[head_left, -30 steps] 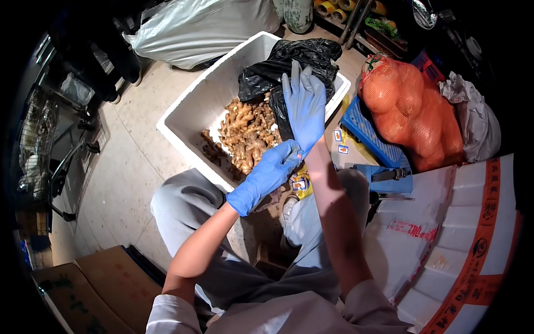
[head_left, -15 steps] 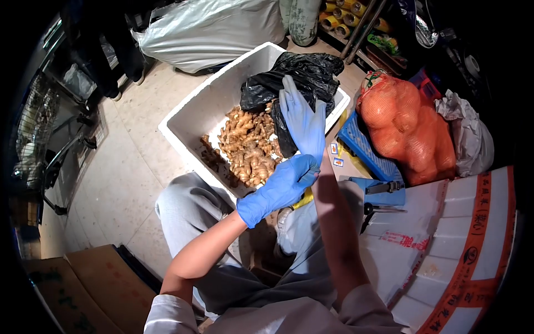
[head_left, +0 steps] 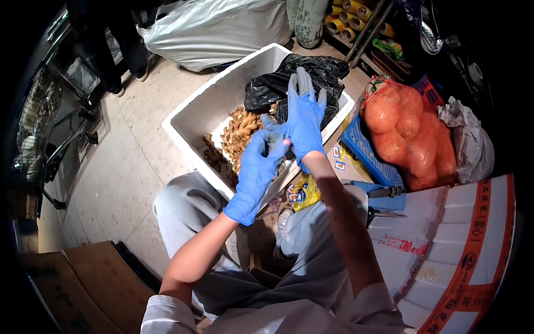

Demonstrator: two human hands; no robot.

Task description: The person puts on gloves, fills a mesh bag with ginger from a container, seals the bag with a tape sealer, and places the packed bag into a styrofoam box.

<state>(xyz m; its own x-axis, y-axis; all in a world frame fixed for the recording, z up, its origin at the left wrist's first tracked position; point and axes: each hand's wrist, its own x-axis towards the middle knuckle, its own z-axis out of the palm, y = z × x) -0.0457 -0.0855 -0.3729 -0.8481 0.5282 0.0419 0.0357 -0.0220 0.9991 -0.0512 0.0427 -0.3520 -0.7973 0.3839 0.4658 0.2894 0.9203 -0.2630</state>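
A blue glove covers each hand. My right hand is held palm down over the box, fingers and thumb spread, holding nothing. Its glove now covers the wrist. Just beside its thumb is my left hand, half curled, with a gap between finger and thumb and nothing visible in it. A pinkish spot shows at one of its fingertips. Below both hands, ginger roots lie in a white foam box. A crumpled black plastic bag covers the box's far right part, partly hidden by my right hand.
Right of the box are a blue basket, a red net sack of round produce and a taped white foam carton. A wire cart and cardboard are left. Behind lies a silvery sack; a person's legs stand nearby.
My left hand has let go of the right glove's cuff and moved slightly left, its fingers loosening. My right hand's fingers have spread, and its glove sits further down the fingers.
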